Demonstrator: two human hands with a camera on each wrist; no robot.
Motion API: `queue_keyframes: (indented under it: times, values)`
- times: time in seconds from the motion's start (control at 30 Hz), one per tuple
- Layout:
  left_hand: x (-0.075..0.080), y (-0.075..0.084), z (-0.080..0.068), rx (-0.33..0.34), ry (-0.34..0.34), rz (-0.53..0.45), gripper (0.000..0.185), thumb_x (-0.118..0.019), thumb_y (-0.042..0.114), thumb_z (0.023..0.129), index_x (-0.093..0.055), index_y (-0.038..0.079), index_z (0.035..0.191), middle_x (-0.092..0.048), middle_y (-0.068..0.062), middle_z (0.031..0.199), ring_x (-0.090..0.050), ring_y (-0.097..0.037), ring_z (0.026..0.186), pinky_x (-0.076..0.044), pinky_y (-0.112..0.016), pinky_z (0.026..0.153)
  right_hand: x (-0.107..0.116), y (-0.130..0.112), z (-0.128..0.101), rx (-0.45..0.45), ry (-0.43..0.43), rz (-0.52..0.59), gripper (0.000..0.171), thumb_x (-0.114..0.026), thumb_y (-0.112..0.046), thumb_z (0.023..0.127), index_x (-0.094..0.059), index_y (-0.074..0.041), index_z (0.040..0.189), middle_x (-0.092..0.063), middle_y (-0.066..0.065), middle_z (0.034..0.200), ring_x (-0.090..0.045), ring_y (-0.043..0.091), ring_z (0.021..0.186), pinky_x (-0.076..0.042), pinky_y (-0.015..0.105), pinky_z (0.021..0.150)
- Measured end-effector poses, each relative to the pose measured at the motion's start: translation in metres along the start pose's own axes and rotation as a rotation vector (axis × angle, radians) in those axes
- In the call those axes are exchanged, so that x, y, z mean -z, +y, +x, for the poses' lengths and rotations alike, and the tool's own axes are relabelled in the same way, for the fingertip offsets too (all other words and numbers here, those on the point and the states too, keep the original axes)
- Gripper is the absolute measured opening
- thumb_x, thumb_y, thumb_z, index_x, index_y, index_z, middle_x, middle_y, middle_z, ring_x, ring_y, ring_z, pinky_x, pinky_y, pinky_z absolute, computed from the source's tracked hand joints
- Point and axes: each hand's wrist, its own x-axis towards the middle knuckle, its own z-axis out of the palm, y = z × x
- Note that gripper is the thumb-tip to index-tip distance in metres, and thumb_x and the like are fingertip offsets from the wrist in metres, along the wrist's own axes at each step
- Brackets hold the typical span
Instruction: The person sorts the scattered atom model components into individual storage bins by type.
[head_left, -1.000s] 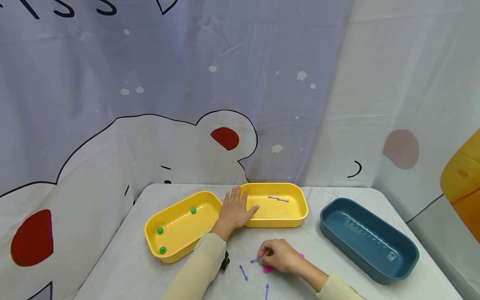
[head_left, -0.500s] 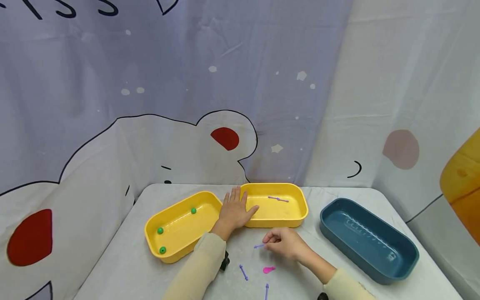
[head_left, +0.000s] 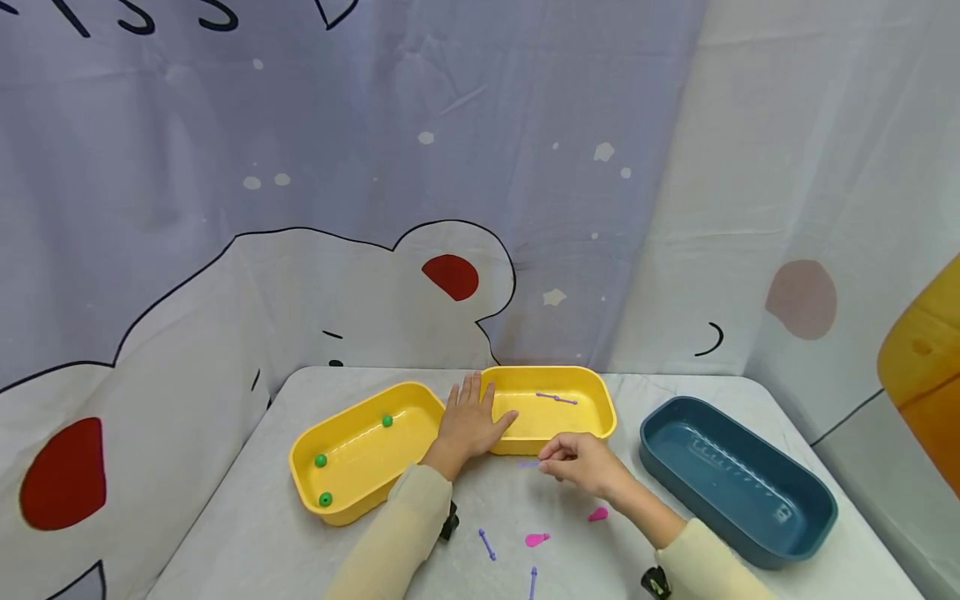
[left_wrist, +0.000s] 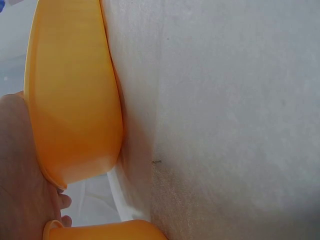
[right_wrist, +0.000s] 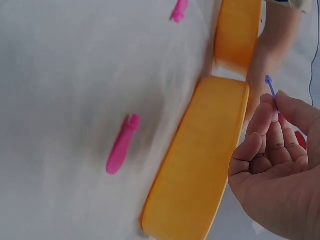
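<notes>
Right hand (head_left: 581,464) pinches a purple pin (head_left: 529,463) between thumb and fingertips, holding it just above the bench (head_left: 247,533), right at the near wall of the right yellow tray (head_left: 600,400). Right wrist view shows the same pin (right_wrist: 271,90) sticking up from the pinched fingers. Left hand (head_left: 468,423) lies flat, fingers straight, grasping nothing, across the gap between the two yellow trays, thumb over the right tray's rim.

Contents:
- Right yellow tray: one purple pin (head_left: 557,398) lying on the floor near the far wall.
- Left yellow tray (head_left: 303,483): three green beads (head_left: 320,461), one near the far end, two at the near-left end.
- Blue tray (head_left: 813,517): to the right, apart from the yellow ones; nothing visible inside beyond moulded ridges on its floor.

Loose on the bench near the hands: two pink pieces (head_left: 537,540) and two more purple pins (head_left: 487,545).

Backdrop cloth (head_left: 375,167) has dark lettering at the top edge, cropped, unreadable. No readable labels on the trays.
</notes>
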Motion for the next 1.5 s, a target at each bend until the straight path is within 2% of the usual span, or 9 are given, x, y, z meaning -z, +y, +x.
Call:
queue_keyframes:
  times: [0.2,0.43,0.63,0.8,1.0,1.2,1.5]
  values:
    - [0.001,0.0,0.0,-0.005,0.005,-0.007,0.086,-0.027,0.072,0.099,-0.026,0.012,0.162,-0.015,-0.015,0.169,-0.014,-0.031,0.156,-0.01,-0.049,0.126,0.012,-0.004,0.005,-0.031,0.042,0.029,0.014,-0.077,-0.023,0.091,-0.073,-0.01,0.097,-0.072,0.01,0.087,-0.063,0.023,0.078,-0.055,0.035,0.074]
    - [0.003,0.0,-0.001,-0.007,-0.007,-0.006,0.086,-0.027,0.071,0.099,-0.026,0.012,0.161,-0.015,-0.015,0.169,-0.014,-0.031,0.156,-0.01,-0.049,0.126,0.021,-0.008,0.013,-0.09,0.109,0.049,0.014,-0.078,-0.02,0.09,-0.073,-0.009,0.096,-0.071,0.006,0.085,-0.062,0.019,0.077,-0.055,0.031,0.075]
    - [0.003,0.0,0.0,-0.006,-0.016,-0.007,0.086,-0.027,0.071,0.099,-0.026,0.012,0.162,-0.015,-0.015,0.169,-0.013,-0.031,0.156,-0.009,-0.049,0.126,0.026,-0.009,0.021,-0.104,0.113,0.076,0.017,-0.079,-0.021,0.09,-0.072,-0.008,0.098,-0.069,0.013,0.085,-0.061,0.025,0.077,-0.053,0.033,0.073]
    - [-0.001,-0.001,0.001,-0.012,-0.001,-0.012,0.085,-0.027,0.07,0.1,-0.027,0.012,0.161,-0.016,-0.015,0.169,-0.014,-0.031,0.156,-0.009,-0.049,0.126,0.032,-0.008,0.029,-0.095,0.118,0.088,0.019,-0.077,-0.022,0.091,-0.071,-0.006,0.101,-0.072,0.016,0.094,-0.064,0.03,0.082,-0.054,0.041,0.079]
    - [-0.001,-0.001,0.001,-0.004,-0.003,-0.015,0.085,-0.027,0.07,0.1,-0.026,0.012,0.161,-0.015,-0.015,0.169,-0.013,-0.031,0.156,-0.009,-0.049,0.126,0.037,-0.003,0.041,-0.116,0.143,0.092,0.019,-0.074,-0.023,0.093,-0.071,-0.007,0.104,-0.073,0.015,0.101,-0.064,0.026,0.085,-0.053,0.04,0.082]
    - [-0.001,-0.001,0.001,-0.005,-0.011,-0.016,0.086,-0.026,0.071,0.1,-0.026,0.012,0.162,-0.014,-0.015,0.169,-0.013,-0.031,0.156,-0.009,-0.049,0.126,0.04,0.004,0.054,-0.152,0.167,0.097,0.02,-0.073,-0.023,0.094,-0.07,-0.007,0.106,-0.071,0.01,0.1,-0.064,0.034,0.093,-0.051,0.048,0.09]
    - [0.0,-0.001,0.0,-0.01,-0.011,-0.018,0.087,-0.025,0.072,0.099,-0.025,0.012,0.162,-0.013,-0.014,0.169,-0.012,-0.031,0.157,-0.008,-0.049,0.126,0.044,0.012,0.07,-0.161,0.184,0.084,0.018,-0.07,-0.02,0.096,-0.07,-0.006,0.106,-0.07,0.013,0.102,-0.066,0.035,0.095,-0.05,0.053,0.094]
